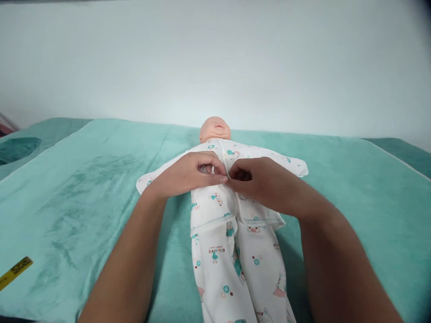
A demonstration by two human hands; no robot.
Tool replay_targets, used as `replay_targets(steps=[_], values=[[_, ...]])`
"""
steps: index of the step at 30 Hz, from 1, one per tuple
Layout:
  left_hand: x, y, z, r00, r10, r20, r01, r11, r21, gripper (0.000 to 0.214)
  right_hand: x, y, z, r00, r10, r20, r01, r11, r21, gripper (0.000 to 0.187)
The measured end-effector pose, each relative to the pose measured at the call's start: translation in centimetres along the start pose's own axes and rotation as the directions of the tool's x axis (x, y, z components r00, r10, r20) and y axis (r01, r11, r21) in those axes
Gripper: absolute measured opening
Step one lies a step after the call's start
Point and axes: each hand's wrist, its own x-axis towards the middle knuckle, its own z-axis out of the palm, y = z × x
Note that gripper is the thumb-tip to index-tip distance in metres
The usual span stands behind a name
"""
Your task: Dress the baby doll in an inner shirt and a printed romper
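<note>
A baby doll (215, 129) lies on its back, head away from me, dressed in a white printed shirt (215, 204) and matching white trousers (222, 273). Its sleeves stretch out to both sides. Over the chest, my left hand (193, 172) pinches the shirt's front edge between thumb and fingers. Close against it, my right hand (257, 177) pinches the other front edge at the same spot. The fingertips of both hands nearly touch, and any fastener between them is hidden. Below the hands the shirt front hangs slightly apart at the hem.
A green plush cover (90, 193) spreads under the doll, with creases at the left. Behind it rises a white wall (215, 58). A yellow strip with dark print (16, 272) lies at the lower left.
</note>
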Motion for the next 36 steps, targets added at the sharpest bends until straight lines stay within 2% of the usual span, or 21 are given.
replay_targets(steps=[4,8,12,14,22,31,36], values=[[0.0,0.0,0.2,0.999,-0.009,-0.034,0.008,1.0,-0.021,0.013,0.4,1.3,-0.8,0.991,-0.045,0.127,0.01,0.965,0.26,0.025],[-0.3,0.4,0.8,0.993,-0.059,-0.105,0.036,0.976,-0.216,0.014,0.9,2.4,-0.5,0.991,-0.091,0.095,0.018,0.809,0.587,0.024],[-0.2,0.6,1.4,0.989,-0.092,-0.117,0.04,0.92,-0.389,0.013,1.2,3.1,0.3,0.997,-0.05,0.063,-0.012,0.689,0.725,0.026],[-0.1,0.5,1.5,0.989,-0.101,-0.111,0.046,0.908,-0.417,0.012,1.3,3.1,0.6,0.999,-0.02,0.046,-0.021,0.663,0.748,0.027],[0.1,0.0,1.7,0.987,-0.114,-0.112,0.044,0.868,-0.494,0.012,1.4,2.6,0.6,0.998,-0.017,0.066,-0.037,0.669,0.742,0.029],[0.3,0.3,2.0,0.984,-0.124,-0.13,0.052,0.891,-0.452,0.012,1.4,2.9,0.7,0.997,-0.014,0.071,-0.046,0.634,0.772,0.03],[0.4,0.2,2.0,0.986,-0.115,-0.125,0.045,0.887,-0.459,0.013,1.4,3.1,0.6,0.991,-0.068,0.117,-0.049,0.622,0.782,0.028]])
